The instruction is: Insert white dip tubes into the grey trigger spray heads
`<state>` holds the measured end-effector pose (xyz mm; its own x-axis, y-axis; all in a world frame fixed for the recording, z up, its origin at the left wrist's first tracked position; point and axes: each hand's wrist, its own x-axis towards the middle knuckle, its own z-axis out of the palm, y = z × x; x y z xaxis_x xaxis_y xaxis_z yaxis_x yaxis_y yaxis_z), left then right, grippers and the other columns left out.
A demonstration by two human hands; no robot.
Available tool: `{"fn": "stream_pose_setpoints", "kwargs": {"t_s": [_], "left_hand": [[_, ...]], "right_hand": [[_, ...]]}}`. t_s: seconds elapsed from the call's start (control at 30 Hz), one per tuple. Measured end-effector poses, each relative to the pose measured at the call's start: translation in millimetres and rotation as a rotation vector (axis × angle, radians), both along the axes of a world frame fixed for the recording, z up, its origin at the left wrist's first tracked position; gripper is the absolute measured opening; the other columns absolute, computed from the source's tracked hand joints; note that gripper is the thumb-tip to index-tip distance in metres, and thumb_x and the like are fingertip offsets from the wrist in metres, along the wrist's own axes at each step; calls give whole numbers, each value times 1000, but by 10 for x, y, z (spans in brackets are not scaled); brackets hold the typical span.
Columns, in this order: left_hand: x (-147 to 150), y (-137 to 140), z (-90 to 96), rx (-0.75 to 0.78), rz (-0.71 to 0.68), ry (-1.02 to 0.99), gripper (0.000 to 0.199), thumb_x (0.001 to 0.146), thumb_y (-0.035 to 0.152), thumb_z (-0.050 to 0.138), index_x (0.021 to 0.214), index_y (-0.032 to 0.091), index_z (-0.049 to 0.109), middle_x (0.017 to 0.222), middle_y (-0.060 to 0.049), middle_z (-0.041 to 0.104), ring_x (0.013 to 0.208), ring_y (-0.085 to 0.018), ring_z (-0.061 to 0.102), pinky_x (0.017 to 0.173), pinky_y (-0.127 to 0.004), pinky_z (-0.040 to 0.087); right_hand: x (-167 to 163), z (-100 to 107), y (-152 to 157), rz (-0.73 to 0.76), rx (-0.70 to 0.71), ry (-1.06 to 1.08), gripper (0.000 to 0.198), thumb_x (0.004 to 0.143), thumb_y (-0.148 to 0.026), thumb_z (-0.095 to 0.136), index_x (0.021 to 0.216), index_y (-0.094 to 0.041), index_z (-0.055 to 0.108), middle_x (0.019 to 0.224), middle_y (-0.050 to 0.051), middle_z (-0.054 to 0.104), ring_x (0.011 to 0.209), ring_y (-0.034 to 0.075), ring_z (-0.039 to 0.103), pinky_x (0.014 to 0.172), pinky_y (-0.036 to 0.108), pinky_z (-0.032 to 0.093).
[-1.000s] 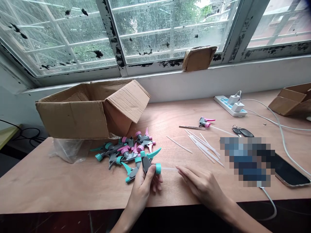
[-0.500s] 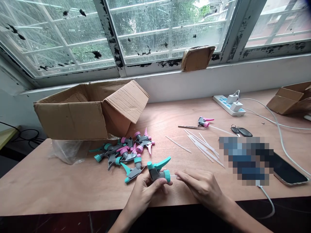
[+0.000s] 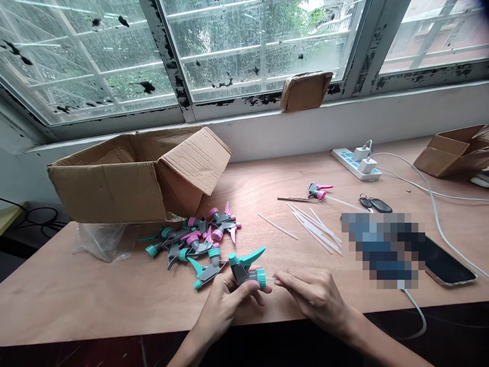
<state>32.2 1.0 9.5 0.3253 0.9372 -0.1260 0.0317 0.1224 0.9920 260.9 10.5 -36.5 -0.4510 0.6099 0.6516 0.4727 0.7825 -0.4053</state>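
Over a wooden table (image 3: 114, 300) below windows (image 3: 233, 46), the left hand (image 3: 229, 299) holds a sprayer (image 3: 244, 274), the right hand (image 3: 319, 291) a tube (image 3: 270, 279).

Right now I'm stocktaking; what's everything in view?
Plastic trigger sprayer: one, teal-grey, front
Piled sprayers: several, teal-pink-grey, left
Thin plastic tubes: several, white, centre
Tubed sprayer: one, pink-grey, right
Slim metal tool: one, greyish, centre
Open cardboard boxes: two, brown, rear
Cardboard piece: one, brown, windowsill
Plastic bag: one, clear, left
Power strip: one, white, right
Key fobs: two, black, right
Phone: one, black, right
Cords: several, white, right
Left hand: one, bare, front
Right hand: one, bare, front
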Motion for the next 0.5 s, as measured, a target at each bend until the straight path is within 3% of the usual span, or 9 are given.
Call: {"fn": "stream_pose_setpoints", "kwargs": {"t_s": [0.13,0.23,0.5], "left_hand": [[11,-36,-3,10,-17,-3,27,94,36,68,101,12,79,85,-11,82,79,-25,74,88,-37,54],[26,-46,-30,14,10,22,27,94,37,69,93,13,81,88,-11,82,82,-26,73,84,-34,54],[54,-73,-61,8,4,2,27,93,38,70,96,14,83,94,-11,83,91,-28,74,86,-35,54]], "right_hand": [[8,12,0,39,3,10,28,102,-11,50,117,-19,73,88,7,80,69,16,74,61,23,56],[17,3,-4,31,33,-4,29,100,-8,50,115,-17,73,91,9,80,67,17,74,58,24,54],[4,22,-13,56,50,22,30,97,-5,49,115,-17,70,96,8,81,66,16,74,55,24,52]]}}
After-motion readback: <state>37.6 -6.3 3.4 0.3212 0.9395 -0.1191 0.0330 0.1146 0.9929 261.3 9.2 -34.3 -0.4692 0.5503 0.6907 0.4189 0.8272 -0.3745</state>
